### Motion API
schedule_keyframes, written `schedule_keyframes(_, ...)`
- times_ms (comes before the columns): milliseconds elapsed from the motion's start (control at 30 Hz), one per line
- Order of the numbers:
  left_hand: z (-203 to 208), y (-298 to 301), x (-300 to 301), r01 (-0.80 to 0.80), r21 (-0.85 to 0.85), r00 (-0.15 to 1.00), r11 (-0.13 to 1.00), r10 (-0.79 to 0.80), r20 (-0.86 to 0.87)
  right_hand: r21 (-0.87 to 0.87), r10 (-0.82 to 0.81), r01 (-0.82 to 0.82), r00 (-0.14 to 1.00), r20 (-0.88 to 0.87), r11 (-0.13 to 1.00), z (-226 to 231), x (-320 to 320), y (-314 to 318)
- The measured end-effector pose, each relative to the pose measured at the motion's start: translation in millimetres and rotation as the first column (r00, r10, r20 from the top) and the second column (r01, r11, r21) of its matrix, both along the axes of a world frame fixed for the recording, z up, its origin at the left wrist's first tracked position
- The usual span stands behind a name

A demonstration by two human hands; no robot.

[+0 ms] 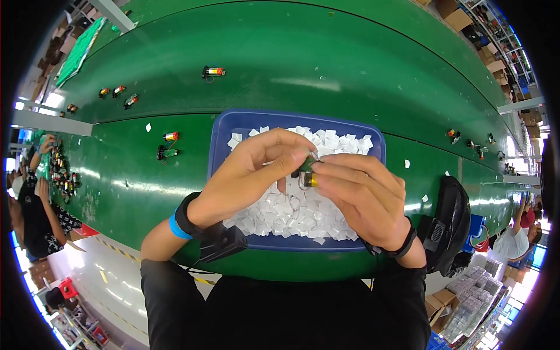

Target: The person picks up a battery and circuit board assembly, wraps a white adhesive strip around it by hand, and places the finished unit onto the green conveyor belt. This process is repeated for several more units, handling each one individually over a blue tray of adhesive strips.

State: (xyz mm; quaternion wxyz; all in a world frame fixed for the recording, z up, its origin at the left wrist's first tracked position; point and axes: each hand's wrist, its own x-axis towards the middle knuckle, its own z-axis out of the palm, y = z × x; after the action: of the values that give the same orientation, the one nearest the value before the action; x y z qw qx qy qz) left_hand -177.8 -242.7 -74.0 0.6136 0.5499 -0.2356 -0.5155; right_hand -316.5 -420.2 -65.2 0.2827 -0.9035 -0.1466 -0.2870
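Observation:
Both my hands meet over a blue plastic tub (214, 146) heaped with small white paper pieces (280, 219). In the fingers of my right hand (370, 195) is a small battery assembly (309, 179), with a yellow-banded cell, a dark green part and a thin wire loop. My left hand (256, 163) pinches thumb and forefinger together at the assembly's upper end, by a small pale sliver (315, 155). The fingers partly cover the assembly and the sliver, so their exact contact is hidden.
More battery assemblies lie on the green table (175, 216): one (169, 146) left of the tub, another (213, 72) beyond it, several at far right. A black bag (452, 224) stands right of the tub. A co-worker (44, 204) sits left by a pile of assemblies (63, 175).

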Motion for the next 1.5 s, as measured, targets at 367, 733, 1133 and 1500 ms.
schedule_keyframes(367, -8, 0, -4, 0.035, -0.073, 0.996, 0.997, -0.041, -0.076, -0.013, -0.083, 0.083, 0.997, 0.002, 0.996, -10, -1, 2)
schedule_keyframes(733, -7, -4, -12, 0.060, -0.004, 0.994, 0.998, -0.060, 0.094, -0.005, -0.068, 0.068, 0.998, 0.006, 0.998, -10, -1, -4)
schedule_keyframes(1133, -14, -9, -21, -0.163, -0.272, 0.954, 0.948, 0.222, 0.203, 0.415, -0.030, 0.161, 0.952, -0.304, 0.895, -6, -12, -9)
schedule_keyframes(1500, -12, -11, -18, -0.042, -0.287, 0.831, 0.957, 0.193, 0.521, 0.546, 0.047, 0.089, 0.972, -0.231, 0.833, -14, -15, -3)
